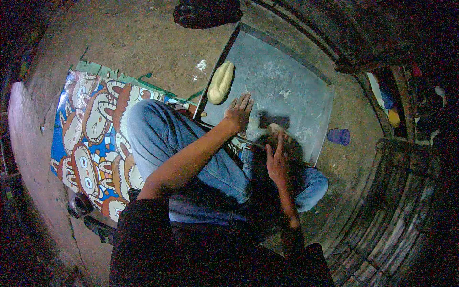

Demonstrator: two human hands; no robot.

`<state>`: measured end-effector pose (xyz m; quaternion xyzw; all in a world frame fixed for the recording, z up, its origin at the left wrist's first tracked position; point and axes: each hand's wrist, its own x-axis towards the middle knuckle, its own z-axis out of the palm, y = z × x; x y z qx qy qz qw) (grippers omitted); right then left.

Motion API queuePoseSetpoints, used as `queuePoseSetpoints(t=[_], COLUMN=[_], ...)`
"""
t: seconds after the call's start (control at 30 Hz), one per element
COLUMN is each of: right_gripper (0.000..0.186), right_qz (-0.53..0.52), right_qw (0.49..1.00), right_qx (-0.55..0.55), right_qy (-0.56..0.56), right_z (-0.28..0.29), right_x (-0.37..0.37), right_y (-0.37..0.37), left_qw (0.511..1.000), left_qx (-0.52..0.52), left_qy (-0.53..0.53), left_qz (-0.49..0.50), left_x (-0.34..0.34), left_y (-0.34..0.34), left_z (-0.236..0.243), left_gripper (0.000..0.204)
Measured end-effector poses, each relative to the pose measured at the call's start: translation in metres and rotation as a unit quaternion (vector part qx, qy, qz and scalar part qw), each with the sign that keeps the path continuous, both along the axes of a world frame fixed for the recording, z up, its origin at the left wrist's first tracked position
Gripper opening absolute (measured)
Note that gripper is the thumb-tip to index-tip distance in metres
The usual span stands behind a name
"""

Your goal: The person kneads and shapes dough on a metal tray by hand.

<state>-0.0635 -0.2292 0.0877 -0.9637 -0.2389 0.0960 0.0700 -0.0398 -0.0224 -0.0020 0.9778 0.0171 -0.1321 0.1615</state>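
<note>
The left hand (239, 113) is lying flat on the tray (296, 71) (the right hand (278, 163) is holding fingers apart), and a slip toward eleven o'clock could dent the dough (221, 85).

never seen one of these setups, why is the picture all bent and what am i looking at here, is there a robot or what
There is no robot, only a person's two bare hands. The single picture comes from the left of two wide fisheye cameras worn on the head, looking down, so straight edges curve near the rim.

The person sits in blue jeans at a grey metal tray. On its left side lies a long, pale lump that looks like dough. The left hand is spread open over the tray, near the lump's closer end, with nothing visibly held. The right hand is at the tray's near edge; shadow hides whether it holds anything. A cartoon-patterned sheet lies to the left, a purple cup-like thing to the right.
</note>
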Motion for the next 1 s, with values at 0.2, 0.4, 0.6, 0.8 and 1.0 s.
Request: queuePoseSetpoints(t=[0.2,0.4,0.6,0.8,1.0], right_gripper=[0.062,0.071,0.071,0.059,0.042], right_qz=[0.041,-0.042,-0.091,0.024,0.151], right_qw=[0.994,0.985,0.984,0.993,0.982], right_qx=[0.006,0.006,-0.050,-0.042,-0.017], right_qy=[-0.098,-0.167,-0.146,-0.105,-0.112], right_z=[-0.031,-0.069,-0.082,-0.091,-0.040], right_x=[0.056,0.127,0.177,0.172,0.101], right_y=[0.027,0.073,0.085,0.062,0.023], left_qw=[1.000,1.000,0.999,0.999,1.000], left_qx=[0.013,0.017,0.011,0.002,0.006], left_qy=[-0.022,-0.002,0.047,-0.035,-0.017], left_qz=[0.002,0.017,0.000,0.005,0.005], left_x=[-0.002,0.001,0.004,0.002,-0.002], left_y=[-0.002,-0.004,-0.007,-0.003,-0.003], left_z=[0.004,-0.002,0.018,-0.004,-0.005], left_gripper=[0.067,0.064,0.063,0.065,0.069])
